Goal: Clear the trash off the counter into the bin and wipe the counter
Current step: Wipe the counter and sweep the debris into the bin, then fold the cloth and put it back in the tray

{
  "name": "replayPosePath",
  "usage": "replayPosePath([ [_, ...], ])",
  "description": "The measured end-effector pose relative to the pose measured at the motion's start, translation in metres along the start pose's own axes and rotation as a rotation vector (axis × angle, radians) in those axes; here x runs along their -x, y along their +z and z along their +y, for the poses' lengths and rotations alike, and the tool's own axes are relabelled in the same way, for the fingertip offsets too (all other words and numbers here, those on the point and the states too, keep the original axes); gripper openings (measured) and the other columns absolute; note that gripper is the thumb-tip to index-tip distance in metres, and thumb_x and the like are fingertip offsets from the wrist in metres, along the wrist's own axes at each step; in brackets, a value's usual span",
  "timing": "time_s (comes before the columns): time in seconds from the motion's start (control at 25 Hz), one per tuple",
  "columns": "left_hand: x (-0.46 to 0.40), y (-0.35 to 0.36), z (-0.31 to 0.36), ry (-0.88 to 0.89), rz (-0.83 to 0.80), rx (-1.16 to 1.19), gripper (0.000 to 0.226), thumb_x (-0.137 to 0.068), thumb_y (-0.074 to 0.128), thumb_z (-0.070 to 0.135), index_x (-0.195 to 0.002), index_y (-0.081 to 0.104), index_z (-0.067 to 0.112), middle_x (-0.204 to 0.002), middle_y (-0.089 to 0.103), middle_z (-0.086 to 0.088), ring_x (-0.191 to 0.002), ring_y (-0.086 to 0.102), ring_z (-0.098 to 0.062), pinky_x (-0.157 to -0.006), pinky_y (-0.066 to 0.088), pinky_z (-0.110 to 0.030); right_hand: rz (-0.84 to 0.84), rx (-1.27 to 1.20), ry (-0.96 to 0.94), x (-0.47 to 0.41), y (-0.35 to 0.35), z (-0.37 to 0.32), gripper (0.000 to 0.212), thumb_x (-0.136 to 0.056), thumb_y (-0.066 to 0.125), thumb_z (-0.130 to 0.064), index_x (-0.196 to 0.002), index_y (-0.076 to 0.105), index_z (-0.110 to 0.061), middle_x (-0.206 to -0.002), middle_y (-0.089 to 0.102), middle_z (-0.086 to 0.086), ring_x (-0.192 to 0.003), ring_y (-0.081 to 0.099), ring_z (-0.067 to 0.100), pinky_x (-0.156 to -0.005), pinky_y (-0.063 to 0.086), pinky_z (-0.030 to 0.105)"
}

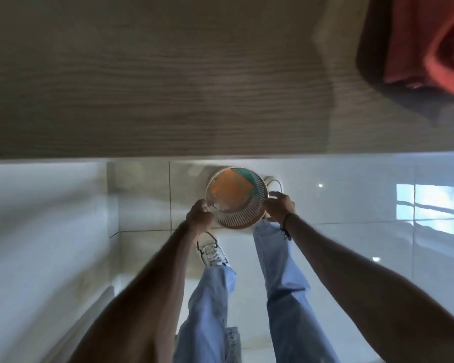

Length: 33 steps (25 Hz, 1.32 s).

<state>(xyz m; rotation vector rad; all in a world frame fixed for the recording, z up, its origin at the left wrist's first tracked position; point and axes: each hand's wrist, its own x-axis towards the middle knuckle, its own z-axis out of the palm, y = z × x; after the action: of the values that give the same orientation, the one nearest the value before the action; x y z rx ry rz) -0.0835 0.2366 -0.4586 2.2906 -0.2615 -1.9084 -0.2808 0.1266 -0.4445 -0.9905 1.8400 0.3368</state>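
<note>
Gripping the bin (237, 198) rim: left hand (199, 215), right hand (279, 207).

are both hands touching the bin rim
Touching. The head view shows the left hand and the right hand gripping opposite sides of the bin rim.

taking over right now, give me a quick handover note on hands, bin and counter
Left hand: gripping the left rim of the bin.
Right hand: gripping the right rim.
Bin: round, slotted sides, low over the tiled floor near the feet, just in front of the wooden counter.
Done: orange and teal trash lies inside the bin.
Left: a red cloth lies on the counter's far right. Whether wiping has happened cannot be told; the image is blurry.
</note>
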Motion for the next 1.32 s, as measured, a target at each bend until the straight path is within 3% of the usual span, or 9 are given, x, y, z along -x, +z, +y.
replayPosePath([
  [0.2, 0.155, -0.039, 0.039, 0.245, 0.078, -0.244, 0.046, -0.092, 0.056, 0.01, -0.137, 0.062, 0.016, -0.139, 0.068, -0.016, -0.131, 0.062, -0.032, -0.11, 0.052, -0.04, 0.023, -0.079, -0.11, 0.133, -0.057, -0.026, 0.026, -0.085, 0.062, -0.019, -0.106, 0.077, -0.014, -0.11, 0.076, 0.017, -0.107, 0.07, 0.037, -0.094, 0.058, 0.052],
  [0.36, 0.271, -0.073, 0.072, 0.472, 0.085, -0.385, 0.037, -0.092, 0.058, 0.007, -0.124, 0.073, 0.014, -0.128, 0.075, -0.015, -0.12, 0.069, -0.032, -0.103, 0.056, -0.04, 0.055, -0.238, -0.206, 0.24, -0.107, -0.048, 0.021, -0.085, 0.06, -0.011, -0.096, 0.077, -0.006, -0.096, 0.077, 0.024, -0.081, 0.073, 0.034, -0.084, 0.061, 0.055],
  [0.56, 0.37, -0.087, 0.124, 0.689, 0.083, -0.306, 0.025, -0.091, 0.061, 0.006, -0.108, 0.078, 0.013, -0.109, 0.08, -0.016, -0.091, 0.077, -0.028, -0.086, 0.065, -0.041, 0.129, -0.304, -0.462, 0.329, -0.158, -0.074, 0.017, -0.088, 0.059, -0.012, -0.087, 0.075, -0.007, -0.083, 0.077, 0.017, -0.07, 0.073, 0.034, -0.065, 0.063, 0.041],
  [0.68, 0.398, -0.083, 0.164, 0.753, 0.062, -0.185, 0.025, -0.097, 0.053, 0.001, -0.095, 0.072, 0.018, -0.098, 0.078, -0.02, -0.068, 0.073, -0.027, -0.079, 0.062, -0.045, 0.344, -0.247, -0.621, 0.353, -0.193, -0.09, 0.016, -0.087, 0.061, -0.018, -0.081, 0.073, -0.008, -0.075, 0.076, 0.013, -0.071, 0.072, 0.034, -0.067, 0.06, 0.041],
  [0.8, 0.405, -0.082, 0.208, 0.765, 0.137, -0.117, 0.023, -0.094, 0.055, 0.005, -0.102, 0.072, 0.017, -0.102, 0.078, -0.017, -0.089, 0.078, -0.041, -0.093, 0.064, -0.053, 0.561, -0.27, -0.674, 0.355, -0.229, -0.107, 0.013, -0.084, 0.065, -0.024, -0.085, 0.071, -0.013, -0.075, 0.074, 0.008, -0.073, 0.07, 0.031, -0.067, 0.057, 0.039],
  [1.0, 0.394, -0.063, 0.277, 0.756, 0.216, -0.087, 0.034, -0.095, 0.063, 0.012, -0.129, 0.068, 0.017, -0.123, 0.075, -0.019, -0.118, 0.071, -0.039, -0.106, 0.055, -0.054, 0.414, -0.234, -0.501, 0.322, -0.283, -0.148, 0.06, -0.08, 0.071, -0.042, -0.132, 0.054, -0.018, -0.114, 0.071, 0.01, -0.106, 0.067, 0.031, -0.09, 0.052, 0.037],
  [1.12, 0.381, -0.045, 0.307, 0.769, 0.268, -0.168, 0.044, -0.09, 0.066, 0.005, -0.133, 0.069, 0.015, -0.13, 0.074, -0.014, -0.124, 0.068, -0.031, -0.112, 0.052, -0.042, 0.291, -0.214, -0.467, 0.298, -0.291, -0.168, 0.058, -0.074, 0.078, -0.03, -0.128, 0.056, -0.022, -0.109, 0.074, 0.008, -0.106, 0.069, 0.029, -0.094, 0.056, 0.038],
  [1.2, 0.369, -0.025, 0.335, 0.785, 0.305, -0.16, 0.044, -0.084, 0.064, -0.005, -0.126, 0.072, 0.007, -0.13, 0.074, -0.016, -0.123, 0.068, -0.03, -0.112, 0.051, -0.038, 0.267, -0.249, -0.48, 0.276, -0.307, -0.178, 0.051, -0.071, 0.076, -0.02, -0.12, 0.061, -0.023, -0.103, 0.074, 0.005, -0.099, 0.071, 0.027, -0.088, 0.06, 0.041],
  [1.32, 0.355, 0.002, 0.39, 0.788, 0.249, -0.087, 0.044, -0.081, 0.064, -0.012, -0.121, 0.074, 0.003, -0.125, 0.076, -0.019, -0.118, 0.071, -0.033, -0.109, 0.054, -0.046, 0.268, -0.301, -0.466, 0.245, -0.362, -0.193, 0.045, -0.069, 0.072, -0.015, -0.113, 0.065, -0.023, -0.091, 0.072, 0.001, -0.084, 0.07, 0.023, -0.078, 0.062, 0.035],
])
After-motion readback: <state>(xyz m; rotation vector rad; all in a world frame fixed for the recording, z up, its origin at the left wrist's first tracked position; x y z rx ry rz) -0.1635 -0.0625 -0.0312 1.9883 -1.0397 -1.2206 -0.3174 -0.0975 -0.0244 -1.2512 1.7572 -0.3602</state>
